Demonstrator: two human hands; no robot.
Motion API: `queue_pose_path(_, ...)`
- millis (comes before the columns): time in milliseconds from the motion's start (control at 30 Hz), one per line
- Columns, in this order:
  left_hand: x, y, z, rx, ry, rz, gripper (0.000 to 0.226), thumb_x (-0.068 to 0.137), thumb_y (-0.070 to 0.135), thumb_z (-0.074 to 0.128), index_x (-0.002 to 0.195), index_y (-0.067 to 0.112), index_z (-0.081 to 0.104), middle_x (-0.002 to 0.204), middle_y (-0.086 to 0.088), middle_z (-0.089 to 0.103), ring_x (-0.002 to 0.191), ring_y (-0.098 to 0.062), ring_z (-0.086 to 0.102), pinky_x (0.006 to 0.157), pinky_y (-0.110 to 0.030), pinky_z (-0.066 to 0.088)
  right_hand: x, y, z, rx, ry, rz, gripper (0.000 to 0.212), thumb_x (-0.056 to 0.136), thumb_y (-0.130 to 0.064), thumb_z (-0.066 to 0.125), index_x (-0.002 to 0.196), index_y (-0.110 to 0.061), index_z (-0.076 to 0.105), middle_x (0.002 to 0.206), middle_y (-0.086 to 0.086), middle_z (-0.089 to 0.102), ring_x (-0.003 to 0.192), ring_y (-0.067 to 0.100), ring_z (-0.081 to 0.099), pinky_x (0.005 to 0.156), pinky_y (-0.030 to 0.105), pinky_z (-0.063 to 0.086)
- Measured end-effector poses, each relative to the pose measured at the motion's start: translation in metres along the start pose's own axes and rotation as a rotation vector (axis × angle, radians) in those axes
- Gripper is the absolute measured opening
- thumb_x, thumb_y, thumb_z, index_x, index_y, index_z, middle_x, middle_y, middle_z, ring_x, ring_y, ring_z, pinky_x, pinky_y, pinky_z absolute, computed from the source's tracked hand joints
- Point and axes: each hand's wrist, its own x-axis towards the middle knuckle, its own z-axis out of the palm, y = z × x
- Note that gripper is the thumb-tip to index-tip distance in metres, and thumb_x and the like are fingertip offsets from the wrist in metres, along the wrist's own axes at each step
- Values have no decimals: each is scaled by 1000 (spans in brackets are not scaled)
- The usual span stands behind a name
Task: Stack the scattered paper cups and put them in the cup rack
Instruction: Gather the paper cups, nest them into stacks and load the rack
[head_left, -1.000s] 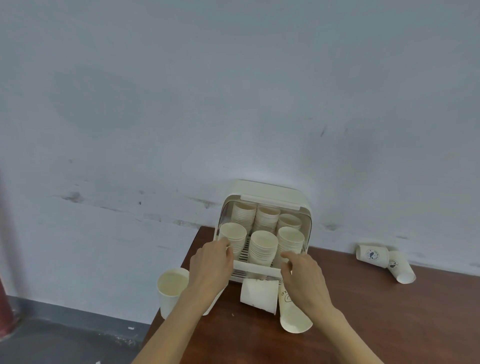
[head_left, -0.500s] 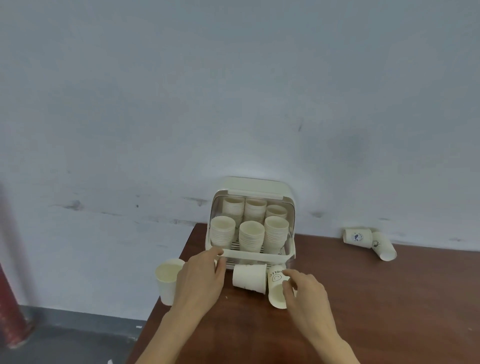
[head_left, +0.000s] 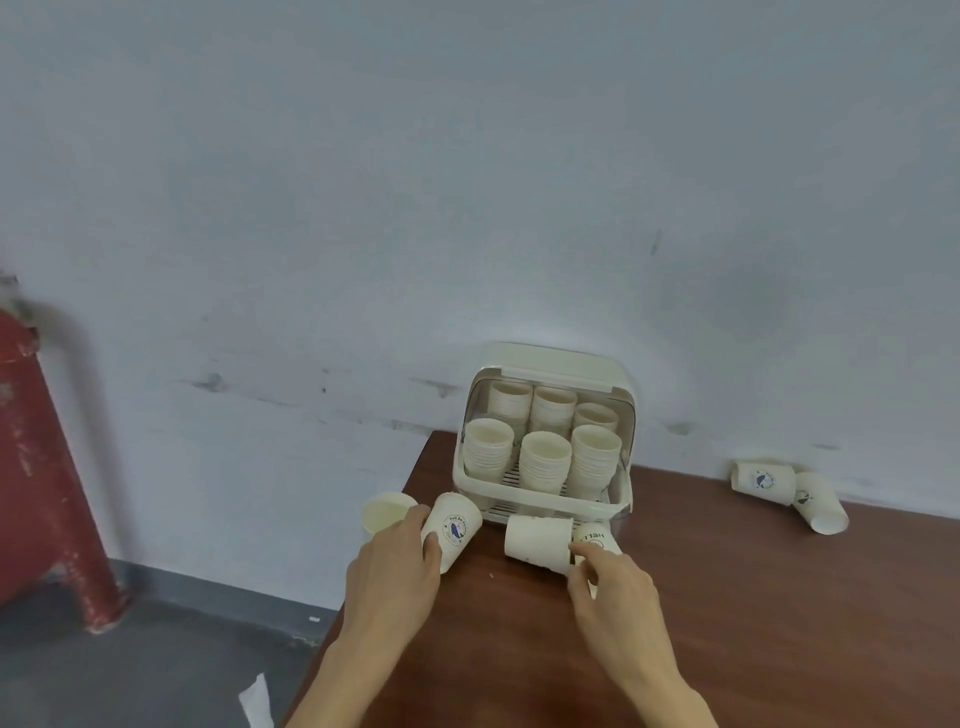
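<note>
On the brown tabletop (head_left: 727, 623), against the wall, we found the cup rack (head_left: 543, 441) holding six stacks of paper cups. Our left hand (head_left: 392, 577) had its fingers wrapped around a printed cup (head_left: 453, 527), beside an upright cup (head_left: 384, 513) at the table corner. Our right hand (head_left: 615, 587) had its fingers curled onto a lying cup (head_left: 597, 538), next to a plain lying cup (head_left: 537, 536). Two more cups (head_left: 789, 491) lay well apart, far right.
</note>
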Motion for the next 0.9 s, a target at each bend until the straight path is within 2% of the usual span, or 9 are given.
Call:
queue_pose_path(167,5,-19,6,70,-4,-26,37,100,33,38,137,29,39,112,2,64,95,-17,62,74,-29,46,7,-10,7,-21,20,-34,32,93,-23,54,124,-24,63,112,-7,67,106,11,57,95,30,45)
queue_pose_path(267,7,-26,10,99,-10,-36,30,100,34,36,128,27,44,106,4,65,85,-14,58,67,-24,38,12,-14,12,-25,15,-48,33,95,-25,51,126,-25,60,113,-5,64,105,11,56,89,26,43)
queue_pose_path(367,8,-33,15,104,-9,-43,23,100,35,34,115,26,48,93,6,63,71,-13,50,64,-25,41,17,-22,18,-58,-11,-78,33,98,-26,47,129,-26,56,114,-5,62,109,11,53,82,21,35)
queue_pose_path(467,11,-38,20,98,-6,-51,18,101,35,33,107,24,46,89,6,63,72,-16,57,64,-27,44,24,-31,31,-88,-71,-92,34,98,-27,44,131,-25,54,118,-5,62,113,13,51,90,25,39)
queue_pose_path(600,16,-43,24,92,-35,-79,22,102,34,29,98,20,45,91,4,63,79,-18,61,67,-30,46,40,-49,47,-82,-91,-132,31,96,-23,46,124,-22,59,116,-3,64,112,15,53,92,28,42)
queue_pose_path(767,19,-47,26,91,-2,-75,23,103,34,28,103,21,47,93,5,63,73,-13,54,63,-25,38,70,-70,63,-159,-146,-136,22,94,-24,45,107,-18,61,99,2,67,98,22,60,81,37,48)
queue_pose_path(900,20,-48,29,90,0,-82,25,103,36,29,109,21,48,95,6,63,73,-12,54,65,-25,42,85,-81,77,-153,-213,-111,32,97,-31,46,124,-16,57,118,5,65,112,25,57,86,37,45)
